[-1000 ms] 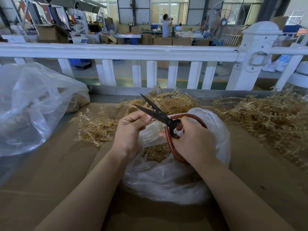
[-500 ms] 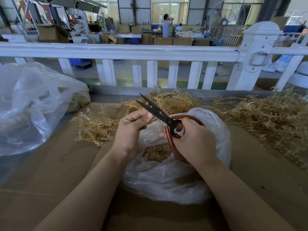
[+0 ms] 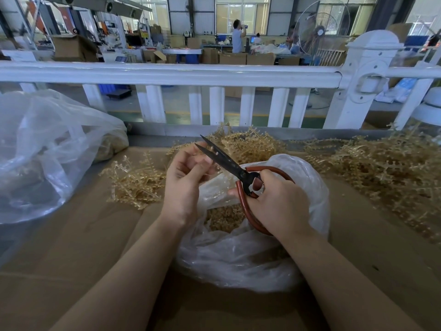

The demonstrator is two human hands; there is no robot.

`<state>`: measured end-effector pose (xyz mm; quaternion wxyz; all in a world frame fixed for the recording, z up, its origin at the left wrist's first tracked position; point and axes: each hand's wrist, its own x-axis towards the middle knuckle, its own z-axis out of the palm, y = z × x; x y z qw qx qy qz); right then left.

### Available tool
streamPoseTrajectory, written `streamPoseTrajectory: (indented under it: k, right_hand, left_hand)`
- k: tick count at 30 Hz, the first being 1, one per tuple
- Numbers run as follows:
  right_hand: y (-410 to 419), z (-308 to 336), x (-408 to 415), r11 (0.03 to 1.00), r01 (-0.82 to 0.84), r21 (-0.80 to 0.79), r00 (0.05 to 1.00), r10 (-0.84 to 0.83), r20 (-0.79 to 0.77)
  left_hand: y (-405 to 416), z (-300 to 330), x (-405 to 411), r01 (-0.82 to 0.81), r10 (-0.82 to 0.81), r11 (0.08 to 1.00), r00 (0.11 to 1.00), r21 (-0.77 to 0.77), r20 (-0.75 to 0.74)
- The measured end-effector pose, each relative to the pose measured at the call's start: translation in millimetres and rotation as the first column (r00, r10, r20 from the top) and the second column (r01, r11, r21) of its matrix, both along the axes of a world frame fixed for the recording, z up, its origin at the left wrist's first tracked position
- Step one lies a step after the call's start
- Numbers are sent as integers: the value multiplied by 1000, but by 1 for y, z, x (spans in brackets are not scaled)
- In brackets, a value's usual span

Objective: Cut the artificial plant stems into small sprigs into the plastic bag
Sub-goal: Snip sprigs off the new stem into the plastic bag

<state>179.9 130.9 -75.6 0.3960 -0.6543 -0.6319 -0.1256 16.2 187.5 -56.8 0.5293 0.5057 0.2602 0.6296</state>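
Cardboard-covered table (image 3: 71, 247), white railing (image 3: 167, 74)

Both bare forearms reaching forward, hands close together. Left hand (image 3: 185, 177) raised, fingers curled, seemingly pinching something small at the fingertips. Right hand (image 3: 274, 204) curled round the red-handled, black-bladed scissors (image 3: 229, 164), blades slightly parted.

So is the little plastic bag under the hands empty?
No, the plastic bag already holds a heap of small tan sprigs, which shows through its open mouth between the left hand and the right hand.
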Motion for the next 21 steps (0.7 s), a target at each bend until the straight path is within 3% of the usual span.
streamPoseTrajectory:
  k: [4, 21]
  right_hand:
    - [1, 0, 1, 1000, -2, 14, 1000, 2, 14]
    - [3, -4, 4, 1000, -13, -27, 1000, 13, 14]
  left_hand:
    - [0, 0, -1, -44, 52, 991, 996, 127, -66]
    - [5, -5, -3, -70, 94, 980, 988, 187, -124]
